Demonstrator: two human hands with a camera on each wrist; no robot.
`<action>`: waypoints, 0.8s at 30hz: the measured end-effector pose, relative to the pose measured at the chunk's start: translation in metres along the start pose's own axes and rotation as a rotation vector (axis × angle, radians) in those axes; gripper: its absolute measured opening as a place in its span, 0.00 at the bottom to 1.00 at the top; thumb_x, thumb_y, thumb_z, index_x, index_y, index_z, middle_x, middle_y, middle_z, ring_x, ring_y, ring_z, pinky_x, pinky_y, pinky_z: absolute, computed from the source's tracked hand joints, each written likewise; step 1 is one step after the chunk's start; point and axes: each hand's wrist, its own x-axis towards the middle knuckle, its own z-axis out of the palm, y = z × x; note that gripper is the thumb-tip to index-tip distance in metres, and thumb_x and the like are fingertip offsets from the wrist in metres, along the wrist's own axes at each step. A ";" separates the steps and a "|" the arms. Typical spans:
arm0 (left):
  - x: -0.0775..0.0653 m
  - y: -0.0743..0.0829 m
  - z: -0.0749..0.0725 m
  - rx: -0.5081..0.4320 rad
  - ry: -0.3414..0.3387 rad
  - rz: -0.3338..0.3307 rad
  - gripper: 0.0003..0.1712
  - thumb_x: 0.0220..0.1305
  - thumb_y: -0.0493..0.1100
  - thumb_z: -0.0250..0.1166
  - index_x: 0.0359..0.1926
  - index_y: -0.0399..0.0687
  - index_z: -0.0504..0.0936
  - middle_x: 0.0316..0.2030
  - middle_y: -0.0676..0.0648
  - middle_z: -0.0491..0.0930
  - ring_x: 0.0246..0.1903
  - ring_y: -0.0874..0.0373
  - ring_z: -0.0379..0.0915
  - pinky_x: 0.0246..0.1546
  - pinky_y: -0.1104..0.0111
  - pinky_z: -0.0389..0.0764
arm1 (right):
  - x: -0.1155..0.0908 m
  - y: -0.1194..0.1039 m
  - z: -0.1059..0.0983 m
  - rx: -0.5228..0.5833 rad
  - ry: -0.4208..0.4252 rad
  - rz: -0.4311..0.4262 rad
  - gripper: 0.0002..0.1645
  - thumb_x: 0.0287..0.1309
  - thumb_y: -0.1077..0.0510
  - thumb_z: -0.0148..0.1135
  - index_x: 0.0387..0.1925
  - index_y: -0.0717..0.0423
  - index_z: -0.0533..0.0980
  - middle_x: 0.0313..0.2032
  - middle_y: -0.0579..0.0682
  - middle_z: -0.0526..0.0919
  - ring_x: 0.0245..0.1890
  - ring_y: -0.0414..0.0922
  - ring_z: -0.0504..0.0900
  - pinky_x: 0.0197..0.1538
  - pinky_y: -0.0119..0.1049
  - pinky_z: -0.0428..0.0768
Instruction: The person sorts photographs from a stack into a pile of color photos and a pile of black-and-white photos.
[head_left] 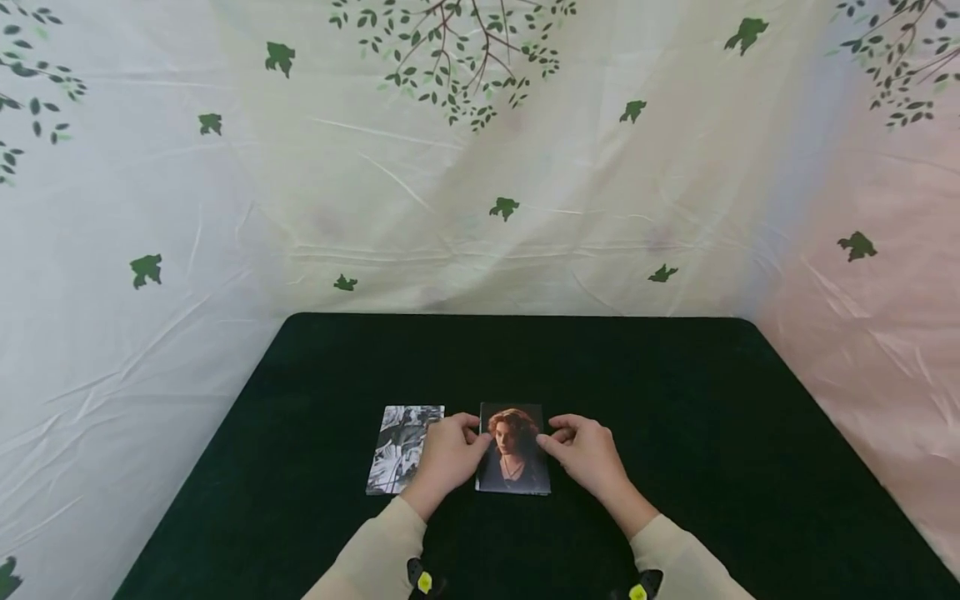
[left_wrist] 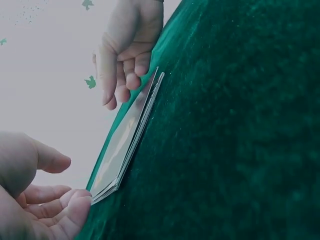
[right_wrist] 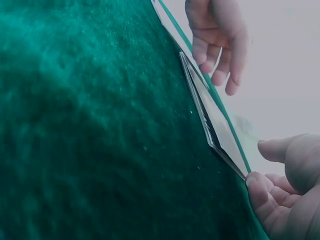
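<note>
A small stack of photo cards [head_left: 513, 458], topped by a portrait of a person with reddish curly hair, lies between the two hands. My left hand [head_left: 452, 456] is at the stack's left edge, its thumb tip over the border. On the opposite edge is my right hand [head_left: 588, 457], thumb tip also overlapping the picture. From the left wrist, the left fingertips [left_wrist: 80, 207] meet a corner of the stack, the thumb raised apart. In the right wrist view, the right fingertips [right_wrist: 254, 185] touch a corner likewise. Narrow gaps show between the cards [right_wrist: 205, 112].
Left of the stack lies a black-and-white picture card [head_left: 393, 450], partly covered by my left hand. Both rest on a dark green cloth-covered table [head_left: 675, 375]. A pale curtain [head_left: 420, 183] with leaf and bird prints stands behind and at the sides.
</note>
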 end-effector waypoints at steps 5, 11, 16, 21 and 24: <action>0.004 -0.002 0.003 -0.016 0.012 -0.040 0.18 0.63 0.44 0.64 0.49 0.36 0.81 0.23 0.52 0.76 0.20 0.60 0.71 0.21 0.68 0.73 | 0.003 0.000 0.007 -0.009 0.009 -0.006 0.25 0.55 0.48 0.69 0.51 0.56 0.77 0.31 0.44 0.81 0.26 0.39 0.79 0.29 0.35 0.78; 0.004 -0.007 0.006 -0.019 -0.004 -0.079 0.19 0.63 0.45 0.65 0.48 0.34 0.81 0.23 0.52 0.78 0.20 0.61 0.72 0.21 0.69 0.73 | 0.006 0.004 0.014 -0.008 0.014 -0.003 0.29 0.54 0.47 0.70 0.54 0.57 0.76 0.30 0.43 0.80 0.26 0.38 0.78 0.29 0.35 0.77; 0.006 -0.010 0.007 -0.002 -0.021 -0.062 0.19 0.61 0.44 0.66 0.47 0.32 0.82 0.21 0.52 0.78 0.18 0.61 0.73 0.19 0.68 0.73 | 0.007 0.003 0.017 -0.029 0.011 -0.016 0.33 0.53 0.47 0.71 0.57 0.58 0.75 0.29 0.42 0.80 0.25 0.38 0.77 0.29 0.35 0.75; 0.009 -0.011 0.008 0.002 -0.039 -0.073 0.20 0.60 0.45 0.67 0.47 0.33 0.82 0.19 0.53 0.77 0.17 0.62 0.73 0.18 0.69 0.73 | 0.007 0.001 0.019 -0.078 -0.009 -0.002 0.37 0.50 0.43 0.72 0.57 0.58 0.74 0.29 0.42 0.80 0.25 0.38 0.76 0.30 0.35 0.75; 0.009 -0.010 0.008 0.003 -0.045 -0.075 0.21 0.58 0.44 0.69 0.48 0.34 0.81 0.19 0.53 0.76 0.16 0.61 0.72 0.18 0.69 0.72 | 0.008 0.000 0.020 -0.110 -0.014 0.003 0.39 0.48 0.41 0.72 0.57 0.59 0.75 0.29 0.42 0.79 0.26 0.38 0.76 0.31 0.35 0.74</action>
